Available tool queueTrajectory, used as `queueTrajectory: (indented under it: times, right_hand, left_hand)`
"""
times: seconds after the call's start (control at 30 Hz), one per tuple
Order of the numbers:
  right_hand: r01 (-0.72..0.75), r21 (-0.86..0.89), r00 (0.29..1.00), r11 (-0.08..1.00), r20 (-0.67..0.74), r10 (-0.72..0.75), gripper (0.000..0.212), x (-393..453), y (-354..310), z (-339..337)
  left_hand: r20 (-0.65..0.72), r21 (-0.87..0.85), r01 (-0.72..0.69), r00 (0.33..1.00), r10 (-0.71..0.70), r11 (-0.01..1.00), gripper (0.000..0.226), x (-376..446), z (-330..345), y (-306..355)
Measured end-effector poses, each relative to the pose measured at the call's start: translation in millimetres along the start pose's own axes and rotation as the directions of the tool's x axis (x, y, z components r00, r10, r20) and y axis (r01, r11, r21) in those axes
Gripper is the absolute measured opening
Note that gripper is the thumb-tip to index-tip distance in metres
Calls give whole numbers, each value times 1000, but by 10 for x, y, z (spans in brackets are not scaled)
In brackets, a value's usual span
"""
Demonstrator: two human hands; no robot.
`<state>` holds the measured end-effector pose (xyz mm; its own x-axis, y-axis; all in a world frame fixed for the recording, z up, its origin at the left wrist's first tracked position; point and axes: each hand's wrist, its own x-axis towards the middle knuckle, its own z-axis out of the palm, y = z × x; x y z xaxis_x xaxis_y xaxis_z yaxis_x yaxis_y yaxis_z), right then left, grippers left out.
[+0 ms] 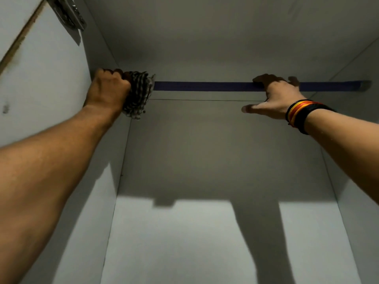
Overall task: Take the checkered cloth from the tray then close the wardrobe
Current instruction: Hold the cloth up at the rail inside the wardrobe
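Observation:
I look up into a white wardrobe (205,150). A blue edge of a tray (205,86) runs across its upper part. My left hand (106,91) is clenched around a bunched checkered cloth (138,95) at the left end of that blue edge, close to the left wall. My right hand (272,97) rests on the blue edge further right, fingers hooked over it and thumb spread below. Bangles and a dark band circle the right wrist. What lies on top of the tray is hidden from below.
A metal hinge (67,13) sits on the wardrobe's left side panel at the top left. The white back wall (194,242) carries shadows of both arms. The right side panel (361,201) rises at the right edge.

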<state>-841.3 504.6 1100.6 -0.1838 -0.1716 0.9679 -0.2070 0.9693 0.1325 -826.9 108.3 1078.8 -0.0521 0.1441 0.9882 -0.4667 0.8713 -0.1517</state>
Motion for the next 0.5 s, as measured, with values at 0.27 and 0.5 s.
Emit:
queueTrajectory:
  times: [0.27, 0.5]
  right_hand:
    - [18, 144, 981, 989, -195, 10, 58, -434, -298, 111]
    - [-236, 636, 970, 735, 193, 144, 60, -1181, -1153, 727]
  left_hand:
    - [-6, -128, 81, 997, -82, 988, 15, -276, -172, 77]
    - [317, -414, 332, 926, -208, 848, 23, -999, -52, 592]
